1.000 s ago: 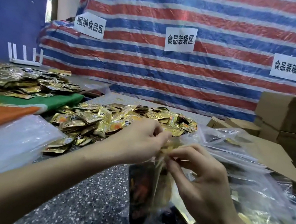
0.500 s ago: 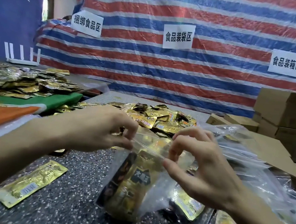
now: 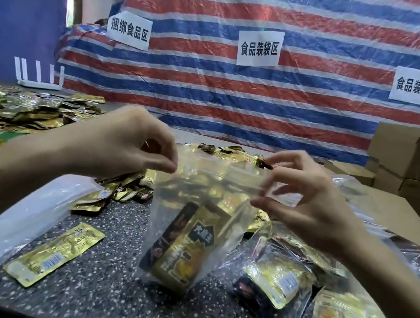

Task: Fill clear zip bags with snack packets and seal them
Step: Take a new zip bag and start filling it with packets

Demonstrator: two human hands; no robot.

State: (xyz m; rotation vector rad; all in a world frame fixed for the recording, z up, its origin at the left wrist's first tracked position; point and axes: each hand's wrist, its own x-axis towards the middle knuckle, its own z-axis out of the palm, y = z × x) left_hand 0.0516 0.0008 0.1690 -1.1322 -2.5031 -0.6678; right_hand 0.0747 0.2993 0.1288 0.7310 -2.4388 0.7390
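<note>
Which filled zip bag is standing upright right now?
The centre zip bag, pinched along its top edge by the left hand and right hand. The other filled bags lie flat at the right.

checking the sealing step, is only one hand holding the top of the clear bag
No, the left hand and the right hand both pinch the top edge of the clear zip bag.
</note>
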